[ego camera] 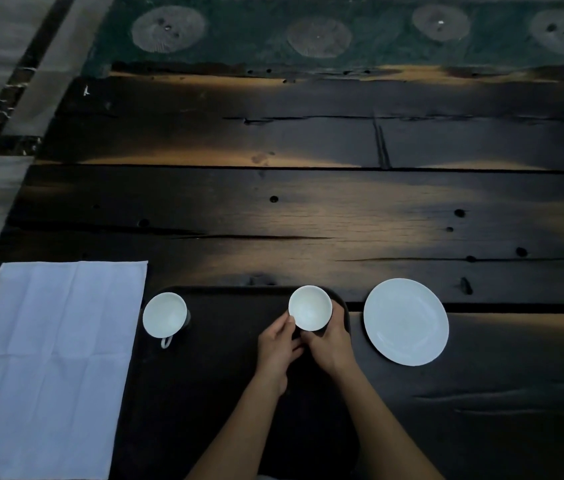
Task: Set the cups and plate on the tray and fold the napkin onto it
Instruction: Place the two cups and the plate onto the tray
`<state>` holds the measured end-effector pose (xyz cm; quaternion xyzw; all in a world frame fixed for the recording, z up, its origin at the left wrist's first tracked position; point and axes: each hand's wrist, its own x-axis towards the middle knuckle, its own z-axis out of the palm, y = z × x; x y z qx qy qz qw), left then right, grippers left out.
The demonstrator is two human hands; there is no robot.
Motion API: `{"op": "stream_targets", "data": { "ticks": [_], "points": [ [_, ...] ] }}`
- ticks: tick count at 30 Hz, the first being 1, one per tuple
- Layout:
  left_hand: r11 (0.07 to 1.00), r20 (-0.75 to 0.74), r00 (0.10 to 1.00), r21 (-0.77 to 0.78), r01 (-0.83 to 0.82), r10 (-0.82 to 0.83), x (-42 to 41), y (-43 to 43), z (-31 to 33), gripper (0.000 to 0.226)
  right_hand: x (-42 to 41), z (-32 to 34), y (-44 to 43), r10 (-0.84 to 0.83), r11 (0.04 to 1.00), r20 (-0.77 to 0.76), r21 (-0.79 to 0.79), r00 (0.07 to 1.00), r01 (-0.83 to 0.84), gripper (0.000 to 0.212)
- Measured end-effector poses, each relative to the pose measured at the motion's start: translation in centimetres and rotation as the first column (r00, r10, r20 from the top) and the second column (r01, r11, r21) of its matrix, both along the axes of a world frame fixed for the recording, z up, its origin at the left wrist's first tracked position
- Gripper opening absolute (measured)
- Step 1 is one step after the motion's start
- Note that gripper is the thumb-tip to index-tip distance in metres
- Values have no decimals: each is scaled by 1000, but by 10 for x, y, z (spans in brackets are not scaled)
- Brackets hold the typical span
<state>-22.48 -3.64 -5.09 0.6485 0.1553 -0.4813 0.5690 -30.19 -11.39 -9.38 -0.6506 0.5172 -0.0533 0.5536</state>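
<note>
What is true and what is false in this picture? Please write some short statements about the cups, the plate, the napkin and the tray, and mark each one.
1. The left hand and the right hand both hold one cup at the far right corner of the tray. True.
2. The plate lies on the tray. False: it lies on the table, to the right of the tray.
3. The napkin lies spread out flat. True.
4. The other cup is upside down. False: it stands upright, opening upward.
</note>
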Motion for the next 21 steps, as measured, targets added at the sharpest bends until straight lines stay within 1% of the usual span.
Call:
{"op": "stream_targets", "data": {
  "ticks": [7,11,13,15,18,21],
  "points": [
    [1000,-1,1000,-4,-11,11,-3,3,0,36,-2,5,3,30,1000,-15,6,999,-30,76],
    [1000,10,1000,4,16,-16,-6,3,0,35,-4,7,1,63,998,-10,13,998,-63,78],
    [999,25,999,22,46,-46,-7,4,1,35,-6,9,-1,102,994,-7,26,995,-102,83],
    [996,28,997,43,72,-74,-10,5,2,37,-9,10,-2,124,991,-11,57,992,-123,93],
    [994,31,995,56,91,-93,-14,12,7,41,-13,17,-2,113,992,-13,60,994,-112,107],
    [994,34,996,71,85,-87,-21,24,12,46,-20,24,0,102,992,0,70,995,-102,112]
  ]
}}
